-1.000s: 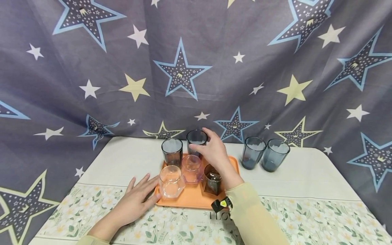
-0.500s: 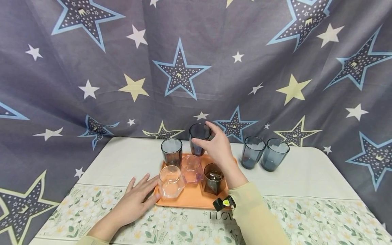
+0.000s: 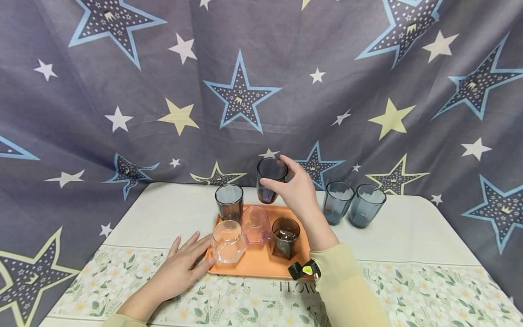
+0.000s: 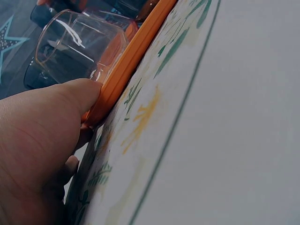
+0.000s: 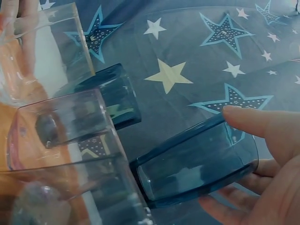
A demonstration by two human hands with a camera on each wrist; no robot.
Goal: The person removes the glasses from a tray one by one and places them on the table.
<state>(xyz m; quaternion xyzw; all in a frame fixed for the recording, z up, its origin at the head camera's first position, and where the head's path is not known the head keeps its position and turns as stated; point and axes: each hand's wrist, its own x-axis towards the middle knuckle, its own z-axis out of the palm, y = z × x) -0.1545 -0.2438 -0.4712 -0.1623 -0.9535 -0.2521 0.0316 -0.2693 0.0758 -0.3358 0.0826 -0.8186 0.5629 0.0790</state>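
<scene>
My right hand [image 3: 297,190] holds a dark blue glass tumbler [image 3: 269,184] above the back of the orange tray [image 3: 261,268], thumb and fingers on opposite sides near its rim. The right wrist view shows this tumbler [image 5: 197,164] tilted in the picture. My left hand [image 3: 185,261] rests at the tray's left edge with fingers extended; its thumb [image 4: 84,93] touches the rim beside a clear glass [image 3: 228,245]. On the tray also stand a pinkish glass [image 3: 256,227], a brown glass [image 3: 286,238] and a dark tumbler [image 3: 229,202].
Two blue tumblers [image 3: 338,204] stand close together on the table to the right of the tray. A floral cloth [image 3: 429,295] covers the table's front part. Behind the table hangs a grey curtain with stars [image 3: 261,91].
My right hand has lifted the dark blue tumbler off the tray and carried it up and slightly right. The left hand has stayed at the tray's edge.
</scene>
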